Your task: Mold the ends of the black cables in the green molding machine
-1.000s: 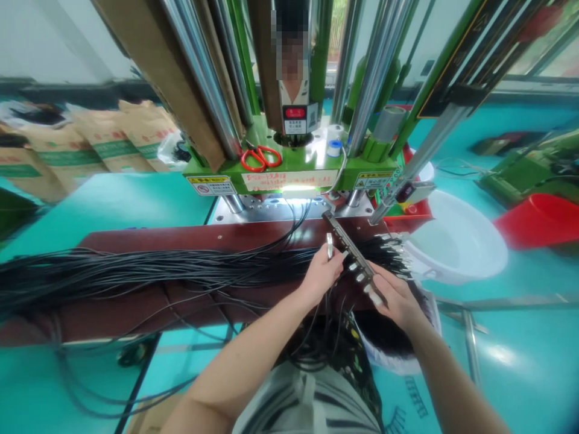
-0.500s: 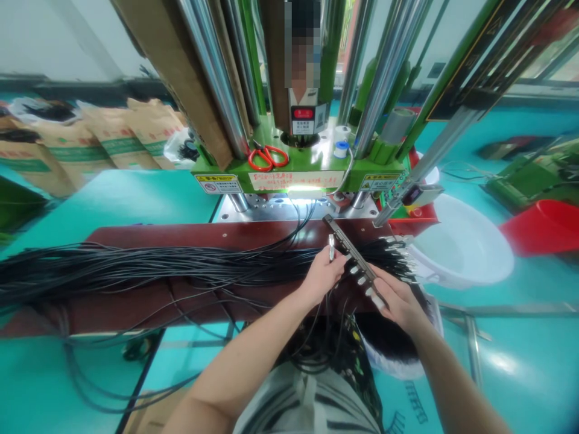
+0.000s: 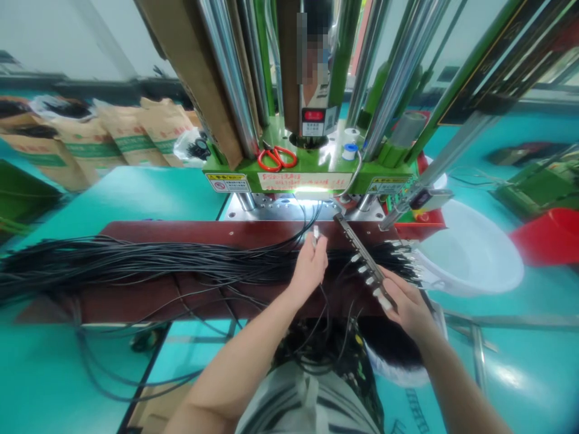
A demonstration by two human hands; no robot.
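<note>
My left hand (image 3: 308, 264) is closed on a cable connector (image 3: 315, 231) whose pale end sticks up past the fingertips. This hand is apart from the bar, to its left. A dark cable hangs beneath the hand. My right hand (image 3: 404, 296) grips the near end of a long dark metal bar (image 3: 359, 246), held at a slant with its far end near the machine's base. Several light connectors (image 3: 370, 280) sit along the bar's left edge. Under both hands lies a thick bundle of black cables (image 3: 217, 262), its light plug ends gathered on the right.
A green press (image 3: 312, 166) stands ahead, with red-handled scissors (image 3: 277, 159) on its ledge. The brown board (image 3: 181, 232) carries the cables. To the right are a white basin (image 3: 474, 271) and a red bucket (image 3: 549, 238). Paper sacks (image 3: 124, 132) stand back left. A person is partly visible behind the press.
My left hand has moved left, away from the bar, with the connector in its fingers. The bar stays in my right hand. The whole view has shifted slightly.
</note>
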